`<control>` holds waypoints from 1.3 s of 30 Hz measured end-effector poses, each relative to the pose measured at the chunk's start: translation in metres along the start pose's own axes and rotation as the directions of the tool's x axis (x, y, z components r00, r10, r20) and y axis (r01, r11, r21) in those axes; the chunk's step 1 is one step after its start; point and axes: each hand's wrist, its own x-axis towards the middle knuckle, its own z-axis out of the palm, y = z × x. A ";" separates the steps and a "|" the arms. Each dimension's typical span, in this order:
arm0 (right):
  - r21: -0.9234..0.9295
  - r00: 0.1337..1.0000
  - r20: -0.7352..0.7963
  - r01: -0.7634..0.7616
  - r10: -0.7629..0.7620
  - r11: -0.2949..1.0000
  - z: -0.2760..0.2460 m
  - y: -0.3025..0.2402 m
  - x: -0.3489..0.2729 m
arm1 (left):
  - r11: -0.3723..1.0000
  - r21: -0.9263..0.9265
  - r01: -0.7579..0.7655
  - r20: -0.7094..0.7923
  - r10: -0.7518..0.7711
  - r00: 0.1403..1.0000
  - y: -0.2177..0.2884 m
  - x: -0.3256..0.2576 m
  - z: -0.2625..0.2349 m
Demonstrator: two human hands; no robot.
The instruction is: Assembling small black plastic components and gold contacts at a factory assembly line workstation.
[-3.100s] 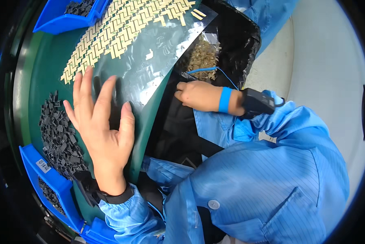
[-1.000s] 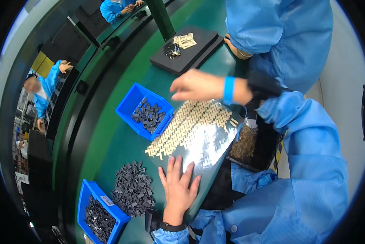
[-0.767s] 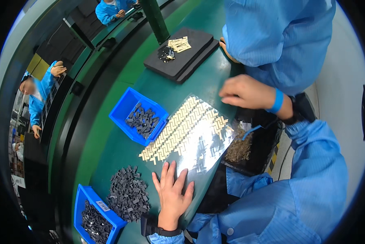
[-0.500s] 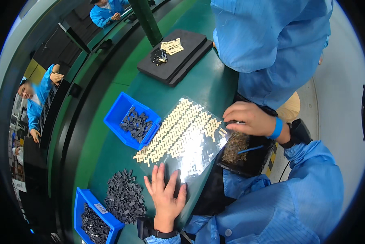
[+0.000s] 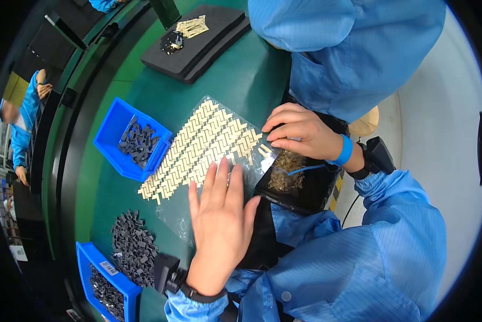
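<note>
My left hand [image 5: 219, 214] lies flat, fingers apart, on a clear plastic sheet [image 5: 175, 221] on the green table [image 5: 235, 80]. Rows of small beige parts [image 5: 198, 145] cover the sheet in a herringbone pattern. My right hand [image 5: 300, 131], with a blue wrist strap [image 5: 345, 151], has its fingers bent over the sheet's right corner; what is between the fingertips is hidden. Just below that hand an open black bag [image 5: 305, 188] holds loose brass-coloured parts [image 5: 285, 173].
A blue bin [image 5: 106, 133] of dark parts stands left of the sheet. Loose dark parts [image 5: 133, 247] lie beside a second blue bin [image 5: 84, 258] at the near left. A black foam pad [image 5: 209, 37] sits far back. A person in a blue coat [image 5: 348, 48] stands close on the right; another [image 5: 23, 123] is far left.
My right hand has come back from over the far side of the sheet to its right corner by the black bag. My left hand has stayed flat on the sheet.
</note>
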 end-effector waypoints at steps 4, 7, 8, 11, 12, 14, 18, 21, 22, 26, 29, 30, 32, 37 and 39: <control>-0.009 0.997 0.067 0.040 -0.040 0.999 0.004 -0.002 0.002 | 1.000 0.018 0.000 -0.104 0.002 0.995 -0.012 0.029 0.030; -0.022 0.988 0.142 0.069 -0.065 0.997 0.006 0.003 0.004 | 1.000 -0.005 -0.021 -0.103 0.021 0.994 -0.018 0.035 0.047; -0.020 0.988 0.144 0.066 -0.063 0.998 0.005 0.005 0.004 | 1.000 -0.022 -0.002 -0.094 0.000 0.996 -0.019 0.035 0.053; -0.057 0.980 0.182 0.095 -0.084 0.994 0.006 0.009 0.006 | 1.000 -0.005 0.021 -0.082 -0.021 0.996 -0.019 0.036 0.056; -0.055 0.980 0.174 0.106 -0.095 0.993 0.006 0.009 0.006 | 1.000 -0.008 0.020 -0.079 -0.020 0.997 -0.019 0.036 0.056; -0.054 0.981 0.166 0.112 -0.102 0.992 0.008 0.012 0.006 | 1.000 0.003 0.026 -0.094 -0.025 0.995 -0.020 0.038 0.057; -0.031 0.985 0.107 0.139 -0.135 0.990 0.012 0.014 0.003 | 1.000 0.013 0.025 -0.103 -0.024 0.994 -0.021 0.039 0.058; -0.010 0.986 0.093 0.142 -0.141 0.990 0.011 0.013 0.001 | 1.000 -0.001 0.030 -0.098 -0.030 0.995 -0.021 0.039 0.057; 0.008 0.985 0.101 0.140 -0.140 0.990 0.009 0.011 0.001 | 1.000 0.000 0.028 -0.102 -0.028 0.994 -0.021 0.038 0.058; 0.091 0.986 0.127 0.095 -0.106 0.991 -0.006 0.004 0.004 | 1.000 0.002 0.029 -0.092 -0.029 0.995 -0.023 0.036 0.059; 0.194 0.966 0.256 -0.007 -0.043 0.981 -0.033 0.000 0.001 | 1.000 -0.011 0.025 -0.098 -0.026 0.995 -0.023 0.038 0.059; 0.075 0.931 0.363 -0.056 0.025 0.996 -0.041 -0.003 -0.001 | 1.000 -0.008 0.025 -0.108 -0.025 0.994 -0.022 0.038 0.059; -0.156 0.900 0.422 -0.047 0.110 0.987 -0.043 -0.010 -0.003 | 1.000 -0.006 0.018 -0.120 -0.019 0.993 -0.022 0.038 0.058; -0.088 0.995 0.100 0.025 -0.016 0.996 -0.001 -0.021 0.013 | 0.998 -0.047 0.043 -0.159 -0.050 0.986 -0.022 0.042 0.059; -0.036 0.996 0.070 0.053 -0.050 0.998 0.020 -0.015 0.017 | 0.998 -0.056 0.041 -0.160 -0.049 0.986 -0.022 0.043 0.060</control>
